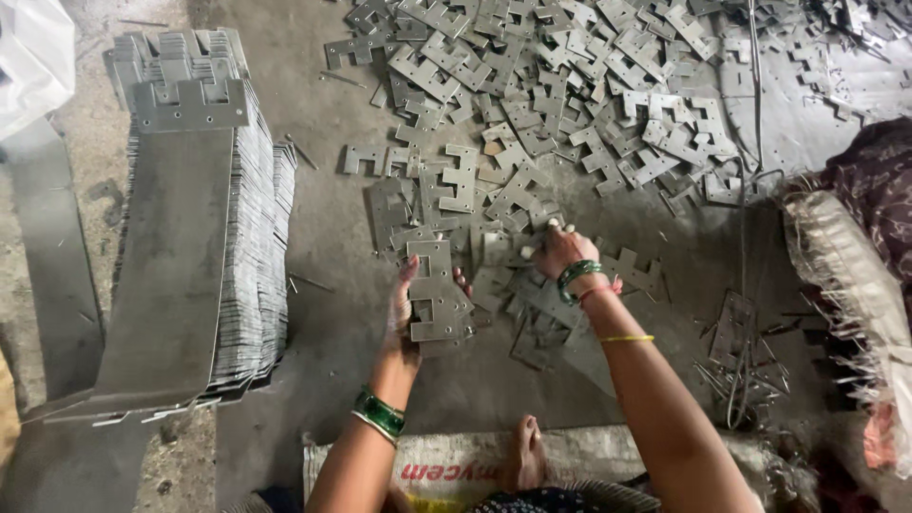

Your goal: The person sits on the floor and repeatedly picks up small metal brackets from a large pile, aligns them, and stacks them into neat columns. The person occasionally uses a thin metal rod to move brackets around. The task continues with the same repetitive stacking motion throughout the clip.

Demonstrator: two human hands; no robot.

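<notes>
My left hand (403, 309) grips a small stack of flat grey metal plates (437, 294) with notched, square-cut edges, held just above the floor. My right hand (560, 249) reaches into the loose pile of the same plates (570, 85), with its fingers closed on one plate (525, 249) lying on the floor. Green bangles sit on both wrists. The loose plates spread across the concrete floor from my hands to the far side.
A tall, long stack of sorted plates (204, 247) lies at the left. Bent wires and scraps (746, 366) lie at the right, beside a fringed cloth bundle (845, 275). My foot (527, 456) rests on a woven sack (456, 470).
</notes>
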